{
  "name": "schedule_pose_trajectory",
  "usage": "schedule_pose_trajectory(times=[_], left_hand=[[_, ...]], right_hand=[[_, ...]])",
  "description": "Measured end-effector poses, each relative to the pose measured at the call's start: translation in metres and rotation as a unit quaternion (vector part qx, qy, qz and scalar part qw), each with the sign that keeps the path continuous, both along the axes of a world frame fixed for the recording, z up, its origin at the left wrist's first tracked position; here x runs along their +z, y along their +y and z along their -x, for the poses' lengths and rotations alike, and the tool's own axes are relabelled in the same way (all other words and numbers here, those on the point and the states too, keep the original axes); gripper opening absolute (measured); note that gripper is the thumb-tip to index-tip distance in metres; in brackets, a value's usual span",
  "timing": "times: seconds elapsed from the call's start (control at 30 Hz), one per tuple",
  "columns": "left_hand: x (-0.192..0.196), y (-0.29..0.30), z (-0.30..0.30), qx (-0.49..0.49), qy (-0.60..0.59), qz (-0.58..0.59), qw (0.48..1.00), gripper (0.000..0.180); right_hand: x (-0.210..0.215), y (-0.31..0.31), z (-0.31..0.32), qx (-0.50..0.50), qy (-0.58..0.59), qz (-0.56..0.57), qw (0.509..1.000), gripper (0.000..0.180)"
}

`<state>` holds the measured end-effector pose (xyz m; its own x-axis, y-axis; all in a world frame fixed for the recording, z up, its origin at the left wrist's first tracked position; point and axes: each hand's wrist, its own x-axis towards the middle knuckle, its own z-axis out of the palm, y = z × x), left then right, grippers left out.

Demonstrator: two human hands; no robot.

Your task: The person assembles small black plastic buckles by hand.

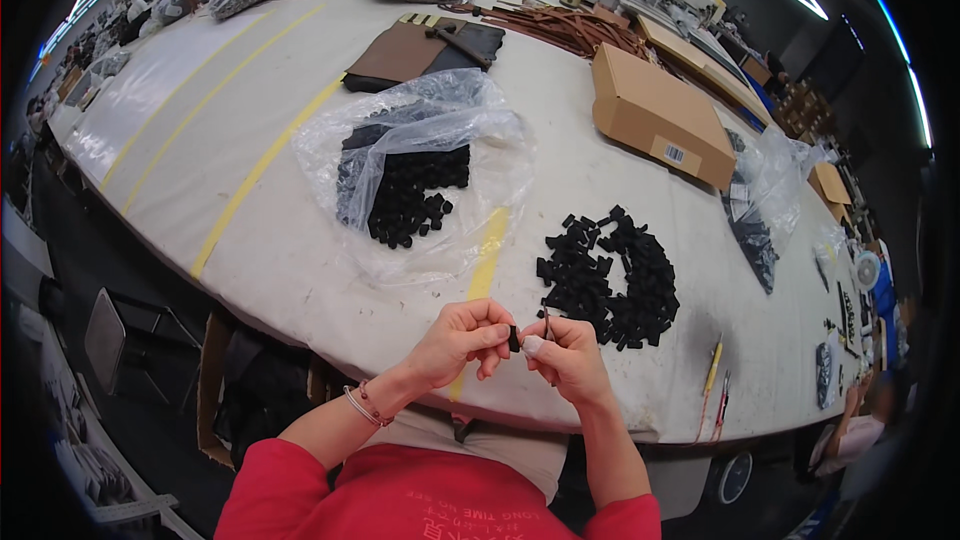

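Note:
Near the table's front edge, my left hand (462,342) pinches a small black piece (514,339) between thumb and fingers. Close beside it, my right hand (570,358) is closed around a thin dark tool (547,324) whose tip points up; its exact kind is too small to tell. Something white covers the tip of my right thumb. Just beyond my right hand lies a loose pile of small black pieces (650,280). Farther left, a clear plastic bag (480,105) lies spread out, with many similar black pieces (410,185) in its opening.
A brown cardboard box (660,115) and brown strips (560,28) occupy the far right. Behind the bag, a hammer (460,44) rests on dark sheets. A yellow-handled tool (712,368) and a thin red-and-white tool (723,400) lie right. Another person (858,432) is at the right edge.

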<state>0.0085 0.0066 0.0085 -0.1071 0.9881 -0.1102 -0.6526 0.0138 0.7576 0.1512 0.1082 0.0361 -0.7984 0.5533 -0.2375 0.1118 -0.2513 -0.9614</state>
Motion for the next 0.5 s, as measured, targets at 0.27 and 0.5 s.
schedule_pose_trajectory(times=[0.27,0.5], left_hand=[[-0.005,0.0,-0.012,0.066,0.109,-0.008,0.992,0.013],[-0.017,-0.002,-0.023,0.114,-0.07,0.009,0.991,0.01]], right_hand=[[-0.005,-0.011,0.01,-0.024,0.021,0.035,0.999,0.01],[-0.013,-0.026,0.016,-0.112,-0.004,-0.207,0.972,0.007]])
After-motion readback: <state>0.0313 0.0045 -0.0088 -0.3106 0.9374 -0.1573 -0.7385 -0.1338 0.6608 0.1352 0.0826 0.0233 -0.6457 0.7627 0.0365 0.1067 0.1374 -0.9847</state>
